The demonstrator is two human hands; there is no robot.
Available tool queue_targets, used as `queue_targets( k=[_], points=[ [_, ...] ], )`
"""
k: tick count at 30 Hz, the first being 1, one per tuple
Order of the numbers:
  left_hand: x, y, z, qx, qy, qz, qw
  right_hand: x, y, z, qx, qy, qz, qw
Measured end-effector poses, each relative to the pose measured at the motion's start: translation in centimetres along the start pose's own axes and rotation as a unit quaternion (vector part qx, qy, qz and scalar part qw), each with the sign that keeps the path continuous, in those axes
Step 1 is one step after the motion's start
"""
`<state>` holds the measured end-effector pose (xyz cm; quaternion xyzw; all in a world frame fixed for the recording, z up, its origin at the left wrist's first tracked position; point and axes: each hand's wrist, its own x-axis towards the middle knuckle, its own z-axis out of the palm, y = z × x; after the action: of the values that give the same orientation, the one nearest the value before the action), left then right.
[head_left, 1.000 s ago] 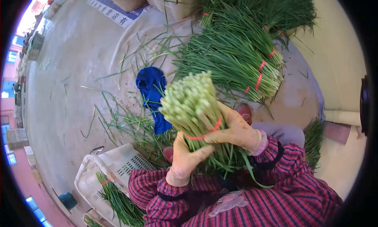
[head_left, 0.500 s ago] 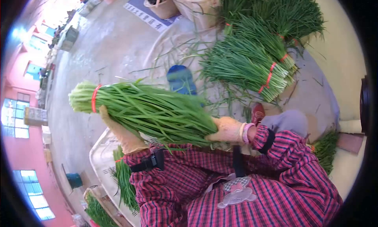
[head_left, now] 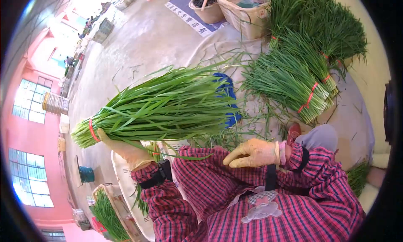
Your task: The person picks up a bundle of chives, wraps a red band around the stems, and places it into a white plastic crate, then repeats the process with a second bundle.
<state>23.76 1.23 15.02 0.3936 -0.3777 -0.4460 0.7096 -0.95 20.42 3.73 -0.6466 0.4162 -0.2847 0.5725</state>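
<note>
Green bundle (head_left: 163, 107) gripped near its red band (head_left: 93, 130) by the left hand (head_left: 126, 151), leaves spread up and rightward from it. Right hand (head_left: 254, 153) held apart, fingers loosely extended. Below the left hand, a white crate (head_left: 126, 183) is seen (partly covered by the sleeve (head_left: 166, 195)). Above-left of the right hand, a blue cloth (head_left: 225, 85) is half hidden by leaf tips; above-right, banded bundles (head_left: 289, 82) are heaped.

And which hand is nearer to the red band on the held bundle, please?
Left. The left hand supports the bundle close beside the red band; the right hand is well apart from it, not touching the bundle.
</note>
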Motion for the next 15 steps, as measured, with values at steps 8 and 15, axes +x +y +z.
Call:
queue_targets(
  k=[8, 15],
  points=[
    [-6.2, 1.9, 3.0, -0.143, -0.033, 0.006, 0.989, 5.6, -6.0, 5.0, 0.381, -0.061, -0.053, 0.921],
    [-14.9, 0.9, -0.8, -0.092, -0.097, -0.031, 0.990, 7.2, -6.6, 5.8, 0.758, 0.078, -0.232, 0.605]
  ],
)
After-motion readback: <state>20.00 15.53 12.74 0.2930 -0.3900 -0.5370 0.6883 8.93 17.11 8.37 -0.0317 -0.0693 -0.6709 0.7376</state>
